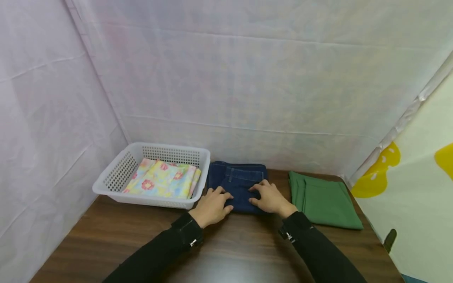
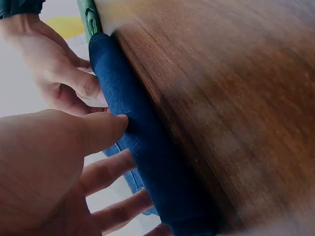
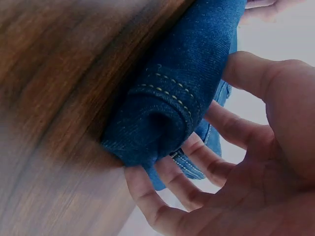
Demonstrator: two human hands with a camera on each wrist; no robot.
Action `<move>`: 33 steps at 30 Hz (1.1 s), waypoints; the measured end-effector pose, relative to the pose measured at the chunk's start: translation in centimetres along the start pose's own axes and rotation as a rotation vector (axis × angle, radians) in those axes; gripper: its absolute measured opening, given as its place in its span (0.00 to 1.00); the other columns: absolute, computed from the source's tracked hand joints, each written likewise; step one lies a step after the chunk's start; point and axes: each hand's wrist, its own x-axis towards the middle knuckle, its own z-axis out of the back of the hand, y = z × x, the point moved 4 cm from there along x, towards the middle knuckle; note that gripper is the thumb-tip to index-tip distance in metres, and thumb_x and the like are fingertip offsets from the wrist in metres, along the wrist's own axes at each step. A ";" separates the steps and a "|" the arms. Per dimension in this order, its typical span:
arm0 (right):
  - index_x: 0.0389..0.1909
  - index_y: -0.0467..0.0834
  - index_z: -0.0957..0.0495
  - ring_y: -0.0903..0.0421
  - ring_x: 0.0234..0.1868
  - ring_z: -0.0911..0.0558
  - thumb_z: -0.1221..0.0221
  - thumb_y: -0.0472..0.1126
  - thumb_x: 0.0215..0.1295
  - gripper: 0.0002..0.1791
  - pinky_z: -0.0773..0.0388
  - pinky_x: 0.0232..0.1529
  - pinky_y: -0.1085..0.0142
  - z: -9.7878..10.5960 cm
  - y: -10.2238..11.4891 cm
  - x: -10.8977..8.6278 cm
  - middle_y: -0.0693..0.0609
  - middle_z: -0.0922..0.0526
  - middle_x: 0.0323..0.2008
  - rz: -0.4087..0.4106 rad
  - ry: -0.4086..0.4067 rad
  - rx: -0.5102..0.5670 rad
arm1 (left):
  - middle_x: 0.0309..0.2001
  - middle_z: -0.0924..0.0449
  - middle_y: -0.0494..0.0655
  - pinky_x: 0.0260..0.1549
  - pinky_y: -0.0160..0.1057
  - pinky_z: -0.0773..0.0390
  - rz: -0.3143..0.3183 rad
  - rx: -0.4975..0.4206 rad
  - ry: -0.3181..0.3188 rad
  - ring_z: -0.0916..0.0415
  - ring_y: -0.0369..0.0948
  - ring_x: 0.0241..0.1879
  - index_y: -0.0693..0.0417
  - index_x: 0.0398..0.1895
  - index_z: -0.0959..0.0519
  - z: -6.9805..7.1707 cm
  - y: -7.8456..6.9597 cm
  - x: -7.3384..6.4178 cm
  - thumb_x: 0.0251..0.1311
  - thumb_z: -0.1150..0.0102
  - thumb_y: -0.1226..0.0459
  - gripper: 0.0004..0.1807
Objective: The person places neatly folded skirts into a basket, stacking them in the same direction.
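A folded pair of dark blue jeans (image 1: 236, 181) lies on the brown wooden table (image 1: 230, 251), at the back between a basket and a green cloth. Both hands lie on its near part. My left hand (image 1: 212, 204) rests on the near left corner with fingers extended. My right hand (image 1: 269, 198) rests on the near right part, fingers spread. In the left wrist view my left hand (image 2: 49, 162) touches the rolled near edge of the jeans (image 2: 142, 142), and the right hand (image 2: 59, 73) is beyond it. In the right wrist view my right hand (image 3: 256, 172) has spread fingers against the jeans (image 3: 187, 83).
A white perforated basket (image 1: 106, 184) holding a folded floral cloth (image 1: 162, 181) stands left of the jeans. A folded green cloth (image 1: 323, 200) lies to the right. Pale sheets wall the table at the back and left; a cream panel with yellow shapes (image 1: 407, 184) closes the right.
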 end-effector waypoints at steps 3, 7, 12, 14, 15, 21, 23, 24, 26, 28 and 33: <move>0.61 0.51 0.22 0.40 0.57 0.29 0.36 0.53 0.69 0.22 0.29 0.55 0.46 0.0 0.1 -0.6 0.45 0.29 0.58 0.017 -0.007 -0.005 | 0.58 0.27 0.49 0.41 0.52 0.22 -0.022 0.005 -0.008 0.29 0.53 0.50 0.41 0.61 0.20 0.0 -0.1 -0.4 0.72 0.42 0.48 0.19; 0.59 0.51 0.21 0.42 0.55 0.28 0.35 0.53 0.68 0.22 0.30 0.55 0.46 -0.1 0.4 -1.7 0.45 0.28 0.55 0.043 -0.010 -0.001 | 0.54 0.26 0.47 0.39 0.49 0.23 -0.058 0.008 -0.026 0.28 0.52 0.46 0.39 0.58 0.19 0.0 -0.4 -1.2 0.72 0.43 0.48 0.17; 0.59 0.51 0.21 0.43 0.53 0.27 0.35 0.55 0.67 0.22 0.29 0.53 0.47 -0.3 0.6 -3.2 0.47 0.28 0.54 0.062 -0.003 -0.004 | 0.50 0.25 0.46 0.31 0.45 0.24 -0.090 -0.003 -0.045 0.29 0.50 0.42 0.38 0.55 0.17 0.1 -0.8 -2.5 0.71 0.41 0.50 0.14; 0.58 0.52 0.20 0.43 0.52 0.27 0.34 0.55 0.67 0.22 0.29 0.53 0.47 -0.3 0.8 -3.7 0.48 0.28 0.53 0.069 -0.008 -0.012 | 0.49 0.25 0.45 0.30 0.44 0.24 -0.107 -0.002 -0.054 0.28 0.49 0.41 0.39 0.54 0.16 0.2 -1.0 -2.9 0.71 0.41 0.50 0.14; 0.58 0.52 0.20 0.43 0.51 0.27 0.34 0.55 0.67 0.22 0.29 0.53 0.47 -0.3 0.9 -4.0 0.48 0.28 0.52 0.073 -0.009 -0.014 | 0.48 0.25 0.45 0.30 0.43 0.24 -0.115 -0.004 -0.056 0.29 0.49 0.40 0.39 0.54 0.16 0.3 -1.1 -3.1 0.71 0.41 0.51 0.13; 0.56 0.52 0.20 0.47 0.46 0.28 0.33 0.54 0.66 0.21 0.29 0.48 0.50 -0.2 1.5 -5.6 0.49 0.27 0.50 0.095 0.031 0.007 | 0.46 0.27 0.40 0.27 0.49 0.25 -0.126 -0.040 -0.034 0.30 0.46 0.38 0.32 0.52 0.15 0.1 -1.2 -4.4 0.69 0.38 0.52 0.11; 0.56 0.52 0.20 0.48 0.44 0.29 0.33 0.55 0.65 0.21 0.28 0.46 0.51 -0.3 1.7 -6.1 0.49 0.27 0.50 0.097 0.046 0.023 | 0.46 0.27 0.39 0.26 0.49 0.26 -0.134 -0.051 -0.024 0.30 0.45 0.37 0.31 0.52 0.16 0.1 -1.2 -4.9 0.68 0.36 0.52 0.11; 0.56 0.53 0.20 0.48 0.44 0.29 0.33 0.55 0.65 0.21 0.28 0.45 0.51 -0.3 1.8 -6.4 0.49 0.27 0.50 0.093 0.052 0.026 | 0.46 0.27 0.39 0.26 0.48 0.27 -0.143 -0.059 -0.019 0.31 0.45 0.36 0.31 0.52 0.16 0.2 -1.3 -5.2 0.68 0.36 0.53 0.11; 0.55 0.54 0.20 0.46 0.46 0.28 0.32 0.56 0.64 0.21 0.27 0.45 0.50 -0.4 1.9 -6.9 0.50 0.27 0.49 0.089 0.059 0.042 | 0.46 0.27 0.39 0.24 0.44 0.29 -0.161 -0.072 -0.011 0.32 0.44 0.35 0.31 0.52 0.16 0.3 -1.4 -5.7 0.67 0.35 0.53 0.12; 0.56 0.55 0.20 0.45 0.47 0.28 0.32 0.56 0.64 0.21 0.26 0.45 0.50 -0.4 2.1 -7.5 0.51 0.27 0.49 0.091 0.064 0.053 | 0.46 0.28 0.39 0.23 0.40 0.31 -0.175 -0.079 -0.006 0.33 0.43 0.35 0.31 0.52 0.16 0.4 -1.5 -6.2 0.66 0.35 0.52 0.12; 0.56 0.55 0.20 0.46 0.47 0.28 0.33 0.57 0.65 0.22 0.27 0.45 0.50 -0.5 2.5 -8.6 0.53 0.28 0.49 0.121 0.077 0.071 | 0.46 0.29 0.37 0.22 0.36 0.32 -0.197 -0.089 0.005 0.35 0.41 0.36 0.31 0.52 0.16 0.4 -1.7 -7.2 0.65 0.33 0.52 0.13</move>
